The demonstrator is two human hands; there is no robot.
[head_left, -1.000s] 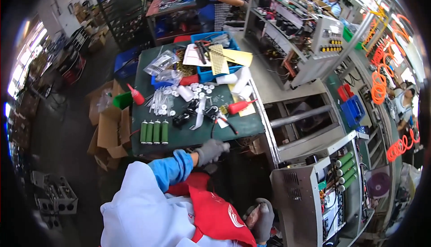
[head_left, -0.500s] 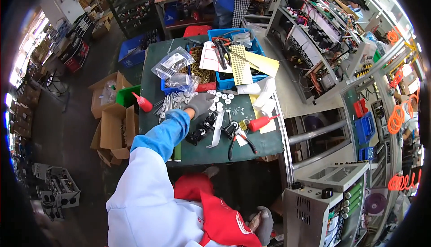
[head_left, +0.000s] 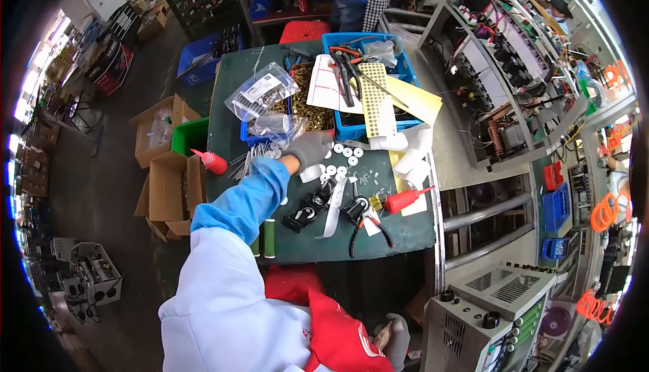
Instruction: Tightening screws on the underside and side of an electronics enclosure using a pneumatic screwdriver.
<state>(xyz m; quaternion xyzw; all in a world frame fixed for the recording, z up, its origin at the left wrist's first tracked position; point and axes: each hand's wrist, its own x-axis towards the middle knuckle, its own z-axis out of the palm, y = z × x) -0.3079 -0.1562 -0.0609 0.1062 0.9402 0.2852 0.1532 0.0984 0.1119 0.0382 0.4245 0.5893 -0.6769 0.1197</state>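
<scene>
My left hand (head_left: 308, 148), in a grey glove, reaches over the green table (head_left: 223, 135). Its fingers look curled together beside the red bin of small brass parts (head_left: 315, 116); their tips are partly hidden, and whatever they hold cannot be made out. White round washers (head_left: 348, 152) are scattered just right of it. Closer to me lie black casters (head_left: 301, 218), a curved metal strip (head_left: 334, 210) and pliers with black and orange handles (head_left: 370, 230). Low in the view, my right hand (head_left: 397, 342), also gloved in grey, is beside the red apron (head_left: 341, 335); its fingers are unclear.
A blue bin (head_left: 348, 131) carries tools, papers and a yellow perforated sheet (head_left: 378, 98). Red squeeze bottles stand or lie at the left (head_left: 215, 163) and right (head_left: 404, 200). Cardboard boxes (head_left: 169, 186) flank the table; a metal-framed machine (head_left: 473, 318) is at right. Another person (head_left: 351, 0) works beyond.
My left hand has shifted slightly away from me, from above the washers toward the bin of brass parts. The whole view has shifted a little. My right hand stays low.
</scene>
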